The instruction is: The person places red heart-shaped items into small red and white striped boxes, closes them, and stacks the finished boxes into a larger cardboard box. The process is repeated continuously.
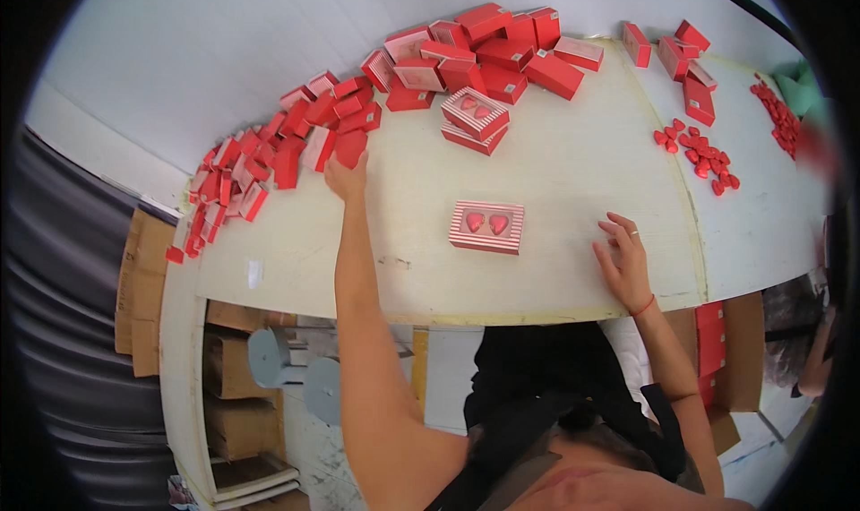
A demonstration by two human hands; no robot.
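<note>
My left hand (347,177) reaches to the near edge of the long pile, thumb and fingers around the sides of a red box (351,147). That box still lies among the others. In front of me lies a striped gift box (486,227) with a clear window, two red foil-wrapped hearts showing through it. To its right my right hand (625,262) hovers over or rests on the table, fingers apart and holding nothing. Beyond the single box, two more striped boxes (475,114) are stacked slightly askew, with hearts visible in the upper one.
Red boxes (289,125) heap along the wall on the white table (564,168). At right are loose foil hearts (705,153), several more boxes (699,100) and another heart pile (776,118). Cardboard boxes (232,363) and blue-grey stools (324,390) stand below. Part of another person (816,363) shows at far right.
</note>
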